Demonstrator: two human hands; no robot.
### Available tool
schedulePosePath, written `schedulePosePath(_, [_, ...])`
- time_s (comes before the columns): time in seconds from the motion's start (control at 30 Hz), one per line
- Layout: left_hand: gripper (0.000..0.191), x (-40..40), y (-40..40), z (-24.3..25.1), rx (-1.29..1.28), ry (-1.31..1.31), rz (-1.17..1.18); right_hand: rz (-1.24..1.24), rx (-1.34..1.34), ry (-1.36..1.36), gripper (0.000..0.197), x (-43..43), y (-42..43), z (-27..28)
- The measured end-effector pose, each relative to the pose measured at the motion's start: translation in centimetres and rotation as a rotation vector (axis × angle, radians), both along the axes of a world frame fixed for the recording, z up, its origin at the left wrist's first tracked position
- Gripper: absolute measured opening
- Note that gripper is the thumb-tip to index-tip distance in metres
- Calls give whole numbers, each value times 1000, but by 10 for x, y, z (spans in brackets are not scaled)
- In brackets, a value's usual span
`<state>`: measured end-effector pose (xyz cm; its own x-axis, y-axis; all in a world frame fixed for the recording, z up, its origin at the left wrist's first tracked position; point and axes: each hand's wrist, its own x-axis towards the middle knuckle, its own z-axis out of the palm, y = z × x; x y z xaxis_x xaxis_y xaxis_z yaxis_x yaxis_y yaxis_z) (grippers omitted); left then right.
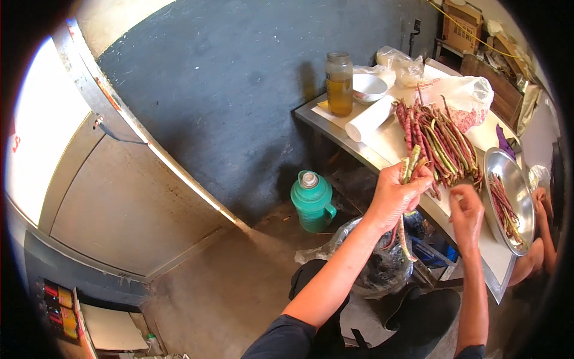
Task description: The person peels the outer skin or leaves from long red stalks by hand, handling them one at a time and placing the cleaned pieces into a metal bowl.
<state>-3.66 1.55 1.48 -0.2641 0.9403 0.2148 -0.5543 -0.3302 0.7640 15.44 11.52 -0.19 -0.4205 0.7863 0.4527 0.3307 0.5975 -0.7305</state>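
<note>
My left hand [399, 190] is closed around a few green and reddish long beans [411, 164], whose ends stick up above the fist and hang down below it. To its right, my right hand [466, 213] is raised by the table's edge with fingers curled; whether it holds anything is not clear. A large pile of red-purple and green long beans [439, 139] lies on the table [381, 157] beyond my hands. On the right, a steel basin [522, 193] holds more long beans [504, 206].
A plastic-lined bin [381, 273] sits below my left forearm. A green thermos flask [312, 202] stands on the floor. A jar of amber liquid [339, 85], a white bowl [368, 87], a white roll [370, 119] and plastic bags [471, 96] are on the table. Another person's arm [545, 224] shows at far right.
</note>
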Motion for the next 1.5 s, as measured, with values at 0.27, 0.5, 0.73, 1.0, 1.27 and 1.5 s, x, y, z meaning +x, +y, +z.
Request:
schedulePosePath(0.27, [13,5,6,-1,88,52,33,-256,179,-39,28,-1,77,-14])
schedulePosePath(0.5, [10,6,7,-8,55,110,12,-224,161,-132,21,-6,77,-20])
schedulePosePath(0.73, [8,12,4,-2,-30,194,-21,-201,-49,-53,11,-2,71,-7])
schedulePosePath(1.0, [10,1,6,-8,-155,165,145,-287,217,102,9,-16,82,-12])
schedulePosePath(1.27, [9,7,7,-2,-196,146,203,-207,41,303,7,-8,63,15])
schedulePosePath(1.5, [11,11,10,-2,-197,171,202,-211,85,404,9,3,62,32])
